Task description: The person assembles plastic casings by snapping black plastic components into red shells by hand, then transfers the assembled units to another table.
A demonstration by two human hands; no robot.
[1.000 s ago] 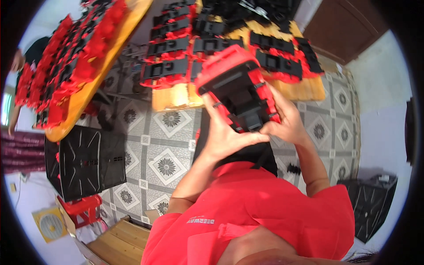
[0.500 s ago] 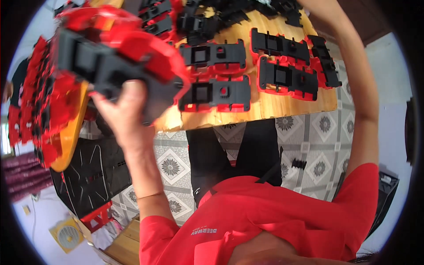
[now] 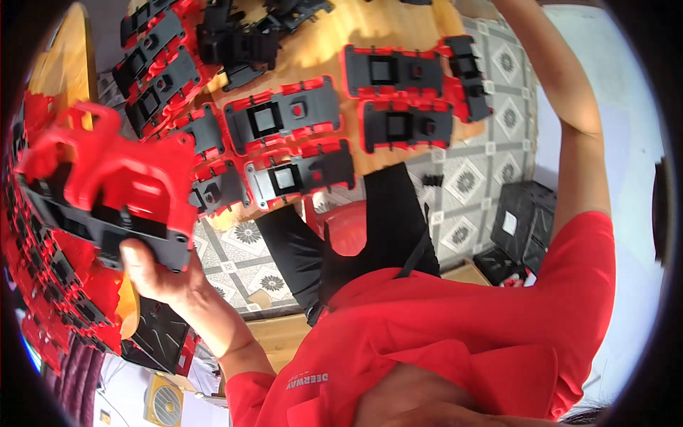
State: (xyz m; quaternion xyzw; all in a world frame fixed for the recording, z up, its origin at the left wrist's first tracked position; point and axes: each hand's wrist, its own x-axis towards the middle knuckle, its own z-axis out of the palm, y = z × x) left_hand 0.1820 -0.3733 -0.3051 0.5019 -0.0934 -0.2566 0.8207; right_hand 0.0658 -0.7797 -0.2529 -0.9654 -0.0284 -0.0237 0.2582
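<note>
My left hand (image 3: 160, 274) is closed round the lower black edge of a red and black plastic housing (image 3: 139, 181), thumb pressed on the black part. The housing is tilted, its red frame with large openings turned up. It hangs at the left, in front of piled red and black parts (image 3: 71, 274). Similar assembled pieces, such as one red and black unit (image 3: 283, 114), lie in rows on the wooden table. My right forearm (image 3: 562, 78) stretches up past the table's right side, and its hand is beyond the top edge of the picture.
Loose black parts (image 3: 238, 43) are heaped at the far side of the wooden table (image 3: 388, 160). A red stool (image 3: 346, 235) shows between my legs. One small black part (image 3: 432, 180) lies on the patterned floor. Black crates (image 3: 523, 220) stand at right, and a yellow fan (image 3: 163, 404) at lower left.
My left hand has carried the housing left and down, turning its red side more toward view. The view has swung left, bringing more of the left pile in. My right hand stays out of sight.
</note>
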